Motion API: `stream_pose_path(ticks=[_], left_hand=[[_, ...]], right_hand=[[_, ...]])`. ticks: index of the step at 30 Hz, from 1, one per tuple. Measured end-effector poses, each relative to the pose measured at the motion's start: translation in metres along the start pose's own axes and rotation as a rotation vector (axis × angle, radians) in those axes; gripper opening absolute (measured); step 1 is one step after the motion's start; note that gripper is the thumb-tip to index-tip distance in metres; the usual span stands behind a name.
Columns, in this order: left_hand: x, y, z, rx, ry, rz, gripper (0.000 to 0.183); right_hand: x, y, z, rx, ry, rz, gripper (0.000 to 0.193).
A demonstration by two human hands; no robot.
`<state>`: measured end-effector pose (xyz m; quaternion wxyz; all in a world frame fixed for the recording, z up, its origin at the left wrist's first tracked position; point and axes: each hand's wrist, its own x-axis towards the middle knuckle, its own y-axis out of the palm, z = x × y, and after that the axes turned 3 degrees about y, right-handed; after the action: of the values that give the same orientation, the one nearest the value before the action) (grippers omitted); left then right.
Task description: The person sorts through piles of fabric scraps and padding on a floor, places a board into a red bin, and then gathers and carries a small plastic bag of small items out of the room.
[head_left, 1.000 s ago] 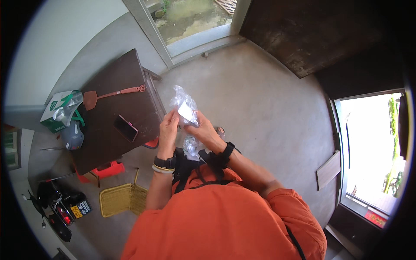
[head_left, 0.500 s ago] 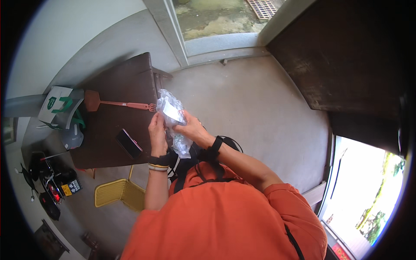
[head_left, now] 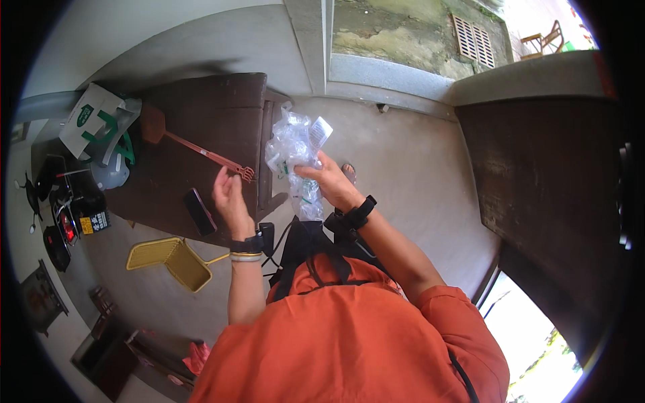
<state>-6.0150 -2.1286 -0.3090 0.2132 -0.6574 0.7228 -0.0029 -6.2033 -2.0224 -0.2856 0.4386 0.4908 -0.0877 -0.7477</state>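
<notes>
Bundle of clear, crumpled plastic [head_left: 293, 142] up front, off the table [head_left: 168, 195] and just beside its right edge! Where do things stand? It's in hand, a white slip [head_left: 321, 133] showing at its upper right. Not laid down, not spread flat: the plastic is bunched, and what it may contain, you can't make out. Right hand [head_left: 329, 180] does all the holding, forearm angled in from the lower right, fingers and thumb pinching the plastic near its middle. And the left hand [head_left: 232, 201]? Free of the plastic, forearm nearly upright, fingers bent and slightly parted with nothing seen between them. They're near the claw-ended handle of the red swatter [head_left: 201, 150]; touching it or only in line with it, we cannot tell
</notes>
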Motion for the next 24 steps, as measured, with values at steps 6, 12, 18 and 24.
stream_pose_path(ticks=[6, 12, 18, 24], left_hand=[[0.057, -0.049, 0.068, 0.268, -0.091, -0.516, 0.052], [0.052, -0.079, 0.123, 0.199, -0.313, -0.734, 0.061], [0.066, -0.033, 0.064, -0.191, -0.184, -0.331, 0.043], [0.085, -0.117, 0.094, 0.803, -0.013, -0.511, 0.079]], right_hand=[[0.058, -0.004, 0.021, -0.097, 0.098, 0.129, 0.046], [0.082, 0.005, -0.014, -0.086, 0.163, 0.202, 0.042], [0.114, 0.046, -0.041, -0.026, 0.261, 0.248, 0.041], [0.12, 0.05, -0.061, -0.023, 0.298, 0.269, 0.045]])
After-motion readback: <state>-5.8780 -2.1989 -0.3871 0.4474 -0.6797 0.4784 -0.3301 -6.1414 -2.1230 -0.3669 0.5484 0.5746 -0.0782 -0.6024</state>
